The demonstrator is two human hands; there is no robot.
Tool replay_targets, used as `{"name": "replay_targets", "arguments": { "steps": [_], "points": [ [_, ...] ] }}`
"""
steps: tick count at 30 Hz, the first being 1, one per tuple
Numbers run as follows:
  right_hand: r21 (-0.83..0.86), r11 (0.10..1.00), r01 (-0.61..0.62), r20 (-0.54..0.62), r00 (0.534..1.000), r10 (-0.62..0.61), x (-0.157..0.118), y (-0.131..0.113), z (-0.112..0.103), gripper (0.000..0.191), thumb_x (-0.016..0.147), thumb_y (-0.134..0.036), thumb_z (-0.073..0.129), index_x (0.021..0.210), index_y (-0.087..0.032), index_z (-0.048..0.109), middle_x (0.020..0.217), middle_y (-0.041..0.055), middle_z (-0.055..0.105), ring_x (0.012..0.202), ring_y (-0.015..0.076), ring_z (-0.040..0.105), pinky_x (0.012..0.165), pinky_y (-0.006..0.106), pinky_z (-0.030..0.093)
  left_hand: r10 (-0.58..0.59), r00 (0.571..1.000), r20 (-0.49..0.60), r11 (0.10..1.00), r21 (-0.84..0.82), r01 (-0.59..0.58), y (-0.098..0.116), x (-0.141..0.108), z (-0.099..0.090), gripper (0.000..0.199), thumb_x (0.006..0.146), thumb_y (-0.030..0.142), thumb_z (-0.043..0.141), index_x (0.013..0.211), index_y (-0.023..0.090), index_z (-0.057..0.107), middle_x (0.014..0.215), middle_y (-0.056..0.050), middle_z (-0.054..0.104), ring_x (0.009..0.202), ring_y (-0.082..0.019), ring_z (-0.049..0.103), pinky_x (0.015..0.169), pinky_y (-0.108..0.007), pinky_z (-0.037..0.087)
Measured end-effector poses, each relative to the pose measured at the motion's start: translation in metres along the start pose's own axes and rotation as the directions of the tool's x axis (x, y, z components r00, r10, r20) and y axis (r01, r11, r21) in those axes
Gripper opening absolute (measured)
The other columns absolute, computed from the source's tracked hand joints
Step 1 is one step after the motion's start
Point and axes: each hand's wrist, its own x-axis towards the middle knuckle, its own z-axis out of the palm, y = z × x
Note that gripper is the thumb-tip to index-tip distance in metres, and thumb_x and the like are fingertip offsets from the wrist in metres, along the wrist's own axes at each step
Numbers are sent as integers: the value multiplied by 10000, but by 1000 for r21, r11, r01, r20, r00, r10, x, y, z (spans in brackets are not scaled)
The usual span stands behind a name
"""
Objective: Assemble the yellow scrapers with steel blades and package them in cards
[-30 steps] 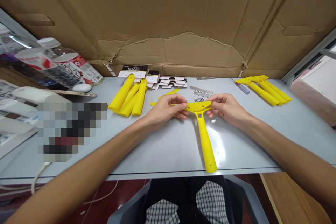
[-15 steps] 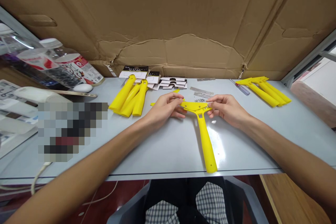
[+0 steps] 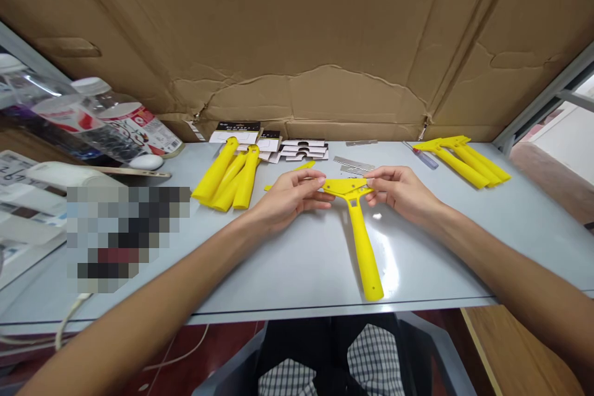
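Observation:
A yellow scraper (image 3: pixel 363 241) hangs handle-down toward me, its wide head held up between both hands. My left hand (image 3: pixel 299 193) pinches the left end of the head between thumb and fingers. At the right end, my right hand (image 3: pixel 394 189) grips the head the same way. Two screw points show on the head's plate. Just behind it lie thin metal blades (image 3: pixel 355 164) on the table. Part of another yellow piece (image 3: pixel 305 165) sticks out behind my left hand.
Several yellow scraper handles (image 3: pixel 225 176) lie at the left by packaging cards (image 3: pixel 304 149). At the right are more yellow scrapers (image 3: pixel 464 158) and a screwdriver (image 3: pixel 424 158). Plastic bottles (image 3: pixel 134 124) lean at far left. Cardboard (image 3: pixel 297 31) walls the back.
The scraper's head has tilted slightly and now hides the small screws behind it. Both hands keep their grip on its ends. The view has shifted a little.

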Motion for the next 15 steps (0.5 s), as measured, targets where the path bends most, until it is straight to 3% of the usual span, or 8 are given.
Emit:
{"name": "replay_targets", "arguments": {
  "steps": [8,15],
  "points": [
    [19,1000,-17,64,998,16,-1,1,0,184,787,-203,911,941,-158,821,854,87,805,695,161,758,698,299,665,-11,991,-132,1000,-1,11,-6,-2,8,287,858,120,866,1061,139,664,954,-132,839,760,-188,818,828,-309,669],
    [29,999,-13,44,999,12,-3,1,1,171,874,-224,829,1016,-128,829,912,131,818,739,185,779,740,321,682,73,987,-144,995,75,-62,-3,-7,9,376,796,184,901,1020,192,598,893,-89,840,730,-209,816,846,-361,658]
  ]
}}
